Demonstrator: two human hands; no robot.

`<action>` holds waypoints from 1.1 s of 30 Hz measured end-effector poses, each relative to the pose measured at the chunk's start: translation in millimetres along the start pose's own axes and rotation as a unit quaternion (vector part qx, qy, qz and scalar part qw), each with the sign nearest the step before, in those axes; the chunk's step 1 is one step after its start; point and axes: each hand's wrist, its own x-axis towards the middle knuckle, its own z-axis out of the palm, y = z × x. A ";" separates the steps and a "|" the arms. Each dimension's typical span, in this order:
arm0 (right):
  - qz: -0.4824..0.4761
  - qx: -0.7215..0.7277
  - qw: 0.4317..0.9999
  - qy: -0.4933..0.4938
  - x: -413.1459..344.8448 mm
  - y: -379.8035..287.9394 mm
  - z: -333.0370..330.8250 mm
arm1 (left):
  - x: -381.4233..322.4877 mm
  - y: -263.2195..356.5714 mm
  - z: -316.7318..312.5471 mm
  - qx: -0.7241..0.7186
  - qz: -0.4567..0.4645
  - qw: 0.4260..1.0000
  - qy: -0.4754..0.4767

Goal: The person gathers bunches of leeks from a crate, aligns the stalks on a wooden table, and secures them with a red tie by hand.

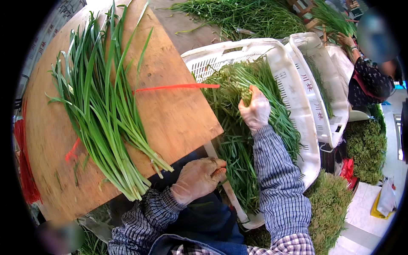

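Observation:
Long green garlic chives (105,108) lie spread on a wooden board (178,124), their pale cut ends towards its near edge. A red plastic tie (178,86) lies across the board, with one end partly under the leaves. My right hand (255,110), in a thin clear glove, grips the stem ends of a bunch of chives (239,81) in a white plastic crate (302,127). More chives lie under and around that bunch. My left hand (202,178), also gloved, is beside the board's near corner, fingers curled; whether it holds anything is not clear.
A second white crate (338,127) stands right of the first. Loose greens (255,16) lie on the floor beyond. At the upper right a person (369,76) holds greens. Red ties (24,165) hang at the board's left edge, and stacked bunches (331,204) are at the right.

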 end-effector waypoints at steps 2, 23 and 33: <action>-0.027 0.021 0.999 0.029 -25.3 8.8 -18.8 | 0.1 5.8 -1.6 0.005 0.002 1.000 -0.006; -0.148 0.126 0.981 0.007 -142.6 -9.8 -93.7 | 129.5 41.8 51.4 0.171 -0.092 0.976 0.097; -0.136 0.132 0.982 -0.016 -151.3 -6.7 -85.6 | 99.6 -9.3 74.4 0.311 0.240 0.910 0.129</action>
